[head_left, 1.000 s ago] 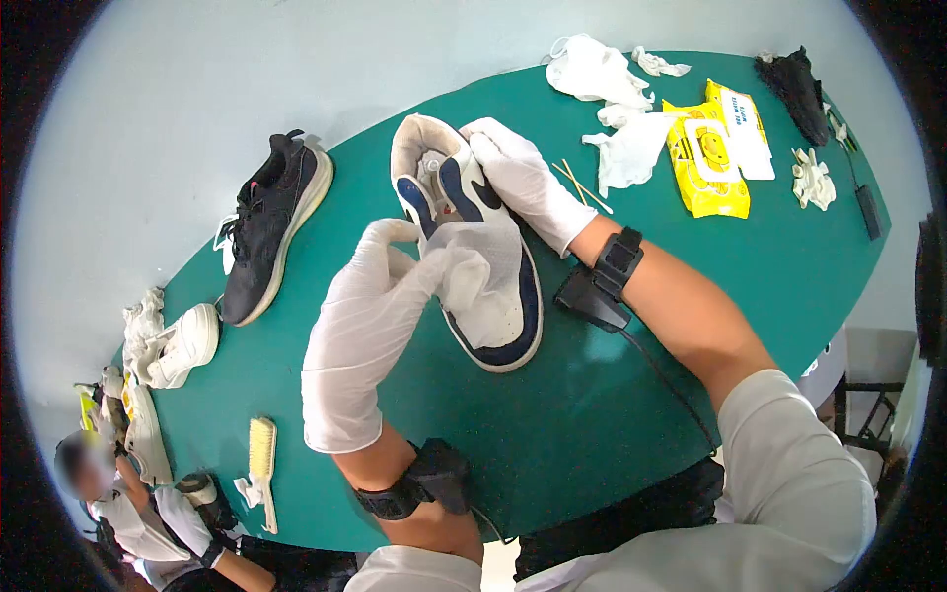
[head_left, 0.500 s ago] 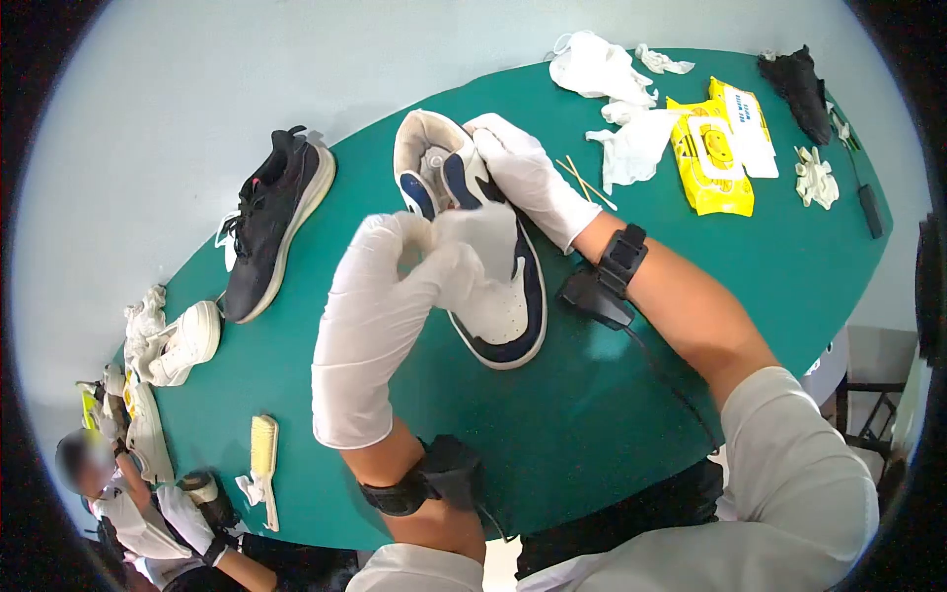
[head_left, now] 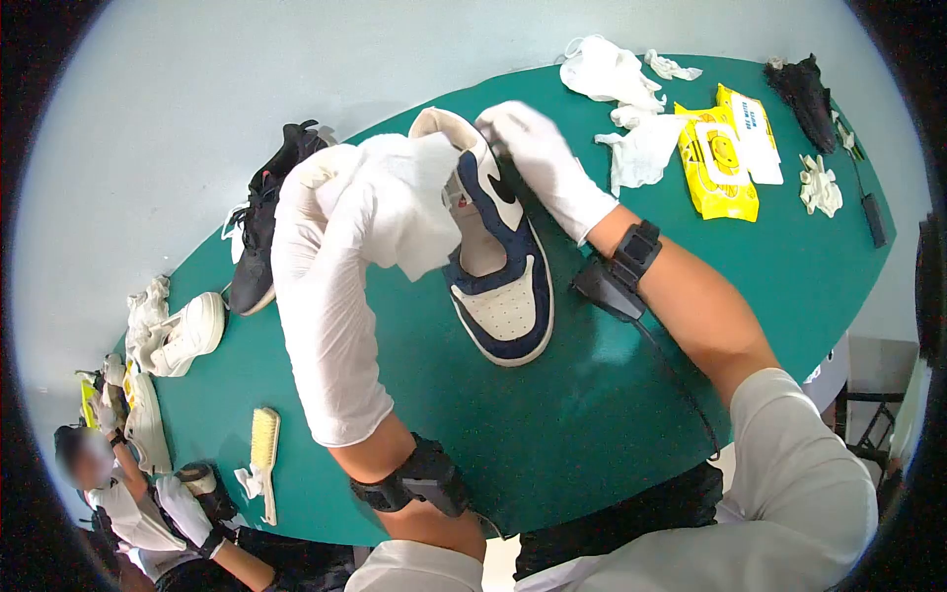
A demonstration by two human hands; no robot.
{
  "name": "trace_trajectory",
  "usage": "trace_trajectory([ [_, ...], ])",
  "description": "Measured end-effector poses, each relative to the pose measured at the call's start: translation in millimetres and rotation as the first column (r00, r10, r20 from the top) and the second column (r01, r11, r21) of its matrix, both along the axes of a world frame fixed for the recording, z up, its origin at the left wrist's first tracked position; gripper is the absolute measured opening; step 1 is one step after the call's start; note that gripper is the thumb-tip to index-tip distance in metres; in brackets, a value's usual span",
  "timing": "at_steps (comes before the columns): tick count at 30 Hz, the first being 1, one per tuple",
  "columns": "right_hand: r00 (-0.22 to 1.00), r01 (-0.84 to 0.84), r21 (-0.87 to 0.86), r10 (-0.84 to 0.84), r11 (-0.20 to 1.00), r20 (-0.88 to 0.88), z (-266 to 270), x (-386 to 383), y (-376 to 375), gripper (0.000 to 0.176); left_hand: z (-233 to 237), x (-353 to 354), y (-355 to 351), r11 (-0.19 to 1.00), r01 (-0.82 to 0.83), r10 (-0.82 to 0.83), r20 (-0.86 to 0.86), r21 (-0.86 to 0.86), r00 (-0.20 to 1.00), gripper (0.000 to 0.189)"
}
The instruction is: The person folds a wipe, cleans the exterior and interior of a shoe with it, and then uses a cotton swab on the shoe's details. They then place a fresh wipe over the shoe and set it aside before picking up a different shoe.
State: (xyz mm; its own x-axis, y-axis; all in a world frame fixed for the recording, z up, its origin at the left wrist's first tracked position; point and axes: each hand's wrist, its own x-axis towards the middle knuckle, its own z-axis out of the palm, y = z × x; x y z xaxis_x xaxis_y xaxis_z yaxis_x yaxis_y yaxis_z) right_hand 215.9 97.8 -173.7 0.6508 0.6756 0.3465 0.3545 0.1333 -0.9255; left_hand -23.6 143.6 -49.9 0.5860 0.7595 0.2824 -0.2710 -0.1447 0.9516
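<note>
A white and navy sneaker (head_left: 498, 266) lies on the green table (head_left: 612, 395), toe toward me. My right hand (head_left: 538, 158), in a white glove, grips its heel and collar at the far end. My left hand (head_left: 326, 237), also gloved, holds a crumpled white wipe (head_left: 409, 202) raised above the table to the left of the sneaker; the wipe covers part of the shoe's opening from view.
A black sneaker (head_left: 261, 227) lies at the left, partly behind my left hand. White shoes (head_left: 182, 335) and a brush (head_left: 263, 449) lie near the left edge. Yellow wipe packs (head_left: 725, 158), used wipes (head_left: 641, 148), gloves (head_left: 819, 183) and a black shoe (head_left: 804, 89) sit at the far right. A person (head_left: 128, 503) sits lower left.
My left hand has lifted the wipe off the sneaker's toe and moved it up and to the left. The sneaker has turned a little under my right hand.
</note>
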Motion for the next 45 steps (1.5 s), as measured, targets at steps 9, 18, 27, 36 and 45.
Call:
trace_trajectory([
  [9,0.756,-0.637,0.197,0.654,0.745,-0.029,88.1,-34.4,-24.4,0.031,3.3,-2.8,2.4,1.000,-0.009,0.009,0.161,-0.002,0.987,0.033],
  [18,0.945,-0.300,0.296,0.241,0.907,0.220,122.6,-59.1,-45.0,0.027,-5.3,-0.4,11.0,0.998,-0.049,0.046,0.088,0.036,0.995,0.025],
  [27,0.951,-0.293,0.226,0.258,0.929,0.173,124.3,-54.8,-41.5,0.024,-1.0,5.8,6.1,0.978,-0.207,0.210,0.112,-0.036,0.971,0.024],
  [36,0.948,-0.312,0.198,0.291,0.929,0.127,130.1,-60.1,-42.3,0.020,4.9,4.0,4.5,0.984,-0.084,0.128,0.294,-0.160,0.947,0.034],
  [45,0.686,-0.723,-0.208,0.720,0.659,-0.101,152.2,-60.6,-65.0,0.023,4.4,-12.3,-1.0,0.997,-0.058,0.055,0.061,0.055,0.997,0.024],
])
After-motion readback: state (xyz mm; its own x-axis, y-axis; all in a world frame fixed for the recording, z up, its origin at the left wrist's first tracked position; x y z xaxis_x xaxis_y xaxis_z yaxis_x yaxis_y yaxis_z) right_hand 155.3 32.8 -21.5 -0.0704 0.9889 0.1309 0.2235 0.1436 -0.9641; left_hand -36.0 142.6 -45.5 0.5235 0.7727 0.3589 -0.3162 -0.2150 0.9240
